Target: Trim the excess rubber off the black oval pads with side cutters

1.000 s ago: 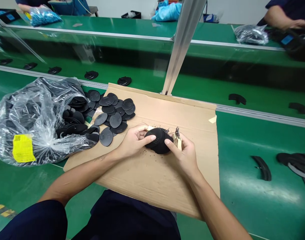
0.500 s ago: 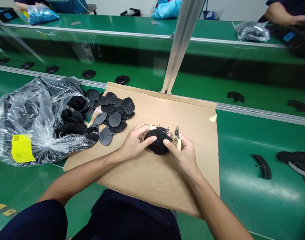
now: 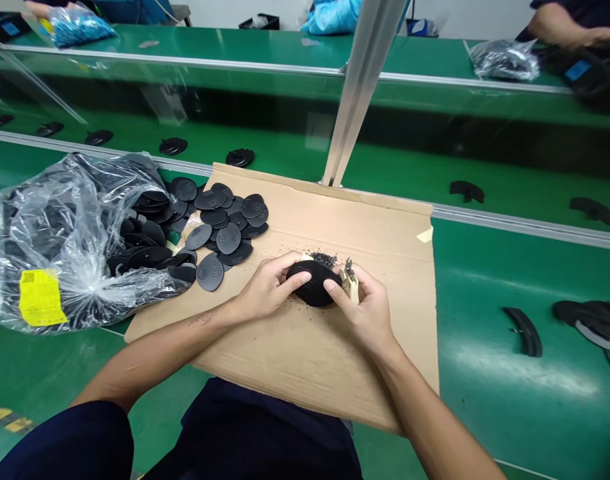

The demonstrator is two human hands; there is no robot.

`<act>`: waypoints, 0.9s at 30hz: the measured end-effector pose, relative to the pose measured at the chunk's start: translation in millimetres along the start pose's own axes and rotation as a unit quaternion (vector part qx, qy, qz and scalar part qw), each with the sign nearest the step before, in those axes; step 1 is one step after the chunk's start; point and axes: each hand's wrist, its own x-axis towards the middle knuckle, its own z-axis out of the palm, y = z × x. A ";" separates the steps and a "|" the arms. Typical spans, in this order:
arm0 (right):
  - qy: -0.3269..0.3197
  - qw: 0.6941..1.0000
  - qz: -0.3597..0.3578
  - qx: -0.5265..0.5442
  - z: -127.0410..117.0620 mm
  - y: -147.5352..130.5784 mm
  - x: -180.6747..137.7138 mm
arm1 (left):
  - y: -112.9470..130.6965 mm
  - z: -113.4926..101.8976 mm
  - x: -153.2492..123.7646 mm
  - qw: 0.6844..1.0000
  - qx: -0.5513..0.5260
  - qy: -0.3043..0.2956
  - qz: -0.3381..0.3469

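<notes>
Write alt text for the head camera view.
A left hand and right hand hold a black oval piece over a cardboard sheet, the right also gripping cream-handled nippers. At left, a pile of black ovals spills from a clear plastic bag; a green conveyor belt runs behind.

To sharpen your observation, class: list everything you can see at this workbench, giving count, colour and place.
cardboard: one, brown, on green table
oval part: one, black, gripped above cardboard
cutter: one, cream handles, beside oval part
loose ovals: many, black, cardboard's left
plastic bag: one, clear, yellow label, left of cardboard
belt parts: about seven, black, on green conveyor
metal post: one, silver, behind cardboard
curved pieces: few, black, table's right
left hand: grips oval part
right hand: grips cutter
</notes>
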 end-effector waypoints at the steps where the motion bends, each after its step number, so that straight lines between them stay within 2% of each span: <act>1: -0.002 1.000 -0.009 -0.006 0.1 0.7 -0.2 | 0.6 -0.4 -0.1 1.000 0.011 0.000 0.011; 4: 0.011 0.998 -0.057 -0.037 0.0 3.0 -0.6 | 3.2 -2.3 -0.2 0.994 0.084 0.006 0.062; 8: 0.016 0.980 -0.159 -0.118 -1.8 5.2 -1.4 | 5.6 -3.8 -0.4 0.973 0.164 -0.004 0.161; 12: 0.005 0.967 -0.227 -0.116 -2.4 4.9 -3.7 | 8.7 -3.0 0.4 0.987 0.087 0.014 0.133; 15: 0.000 0.968 -0.239 -0.082 -0.7 4.0 -4.6 | 12.0 -3.4 1.8 0.987 0.065 0.012 0.148; 19: -0.021 0.967 -0.239 -0.086 2.0 4.7 -3.8 | 14.0 -5.5 3.3 0.969 0.112 0.020 0.222; 23: -0.027 0.966 -0.238 -0.099 3.2 5.7 -4.3 | 14.3 -7.7 4.8 0.955 0.147 0.001 0.259; 27: -0.028 0.964 -0.241 -0.106 3.2 5.8 -5.7 | 16.0 -8.5 5.1 0.941 0.185 0.011 0.284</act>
